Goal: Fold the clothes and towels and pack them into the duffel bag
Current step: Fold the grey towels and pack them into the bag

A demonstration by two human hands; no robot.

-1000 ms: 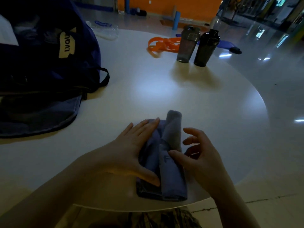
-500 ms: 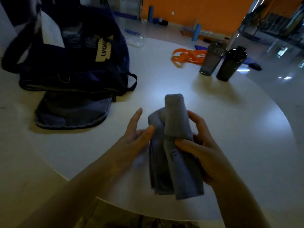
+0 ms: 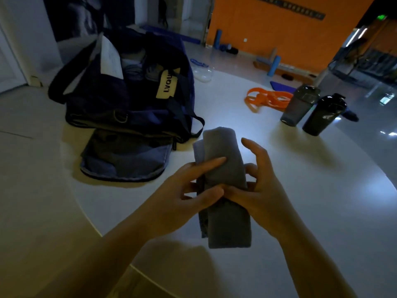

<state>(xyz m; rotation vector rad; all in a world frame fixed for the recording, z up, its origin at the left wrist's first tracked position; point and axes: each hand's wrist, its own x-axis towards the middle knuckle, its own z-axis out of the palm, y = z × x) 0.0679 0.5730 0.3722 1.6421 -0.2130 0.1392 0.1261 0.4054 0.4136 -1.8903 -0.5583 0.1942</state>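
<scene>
Holding a folded grey towel (image 3: 223, 186) lifted off the white surface (image 3: 300, 190), the left hand (image 3: 182, 196) pinches its near edge while the right hand (image 3: 260, 190) grips the other side, upper fingers spread loose. Folding looks finished; the next move calls for carrying it left and away to the navy duffel bag (image 3: 129, 100), which stands unzipped. Inside, dim light allows only a guess: folded fabric and a white sheet (image 3: 110, 59).

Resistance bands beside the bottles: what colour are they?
Orange; the resistance bands show clearly in the head view.
</scene>
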